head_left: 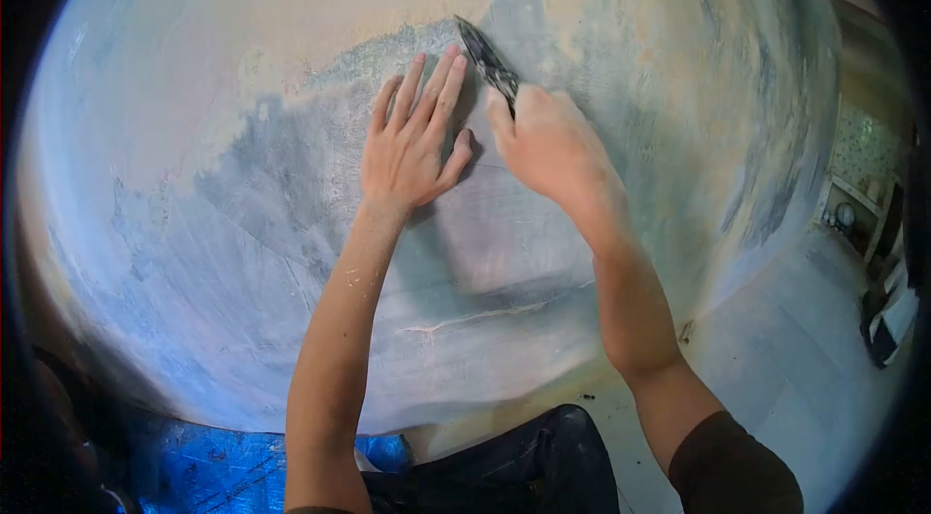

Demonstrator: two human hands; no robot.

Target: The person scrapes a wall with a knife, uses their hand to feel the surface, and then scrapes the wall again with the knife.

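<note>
A large painted surface (320, 10) in mottled grey, blue and cream fills most of the view. My left hand (414, 131) lies against it near the middle, fingers spread and holding nothing. Just to its right, my right hand (558, 145) is closed around a dark, pointed, knife-like tool (488, 56); its exact kind is hard to make out. The tool's tip points up and left, at or very near the surface, beside the edge of a grey patch (388, 50). The palm hides much of its handle.
A pale crack or ridge (495, 316) runs across the lower painted surface. Below left lies a blue tarp (218, 465). My dark-clothed leg (543, 465) is at the bottom. Pale floor (786, 349) and cluttered shelving (858, 204) are to the right.
</note>
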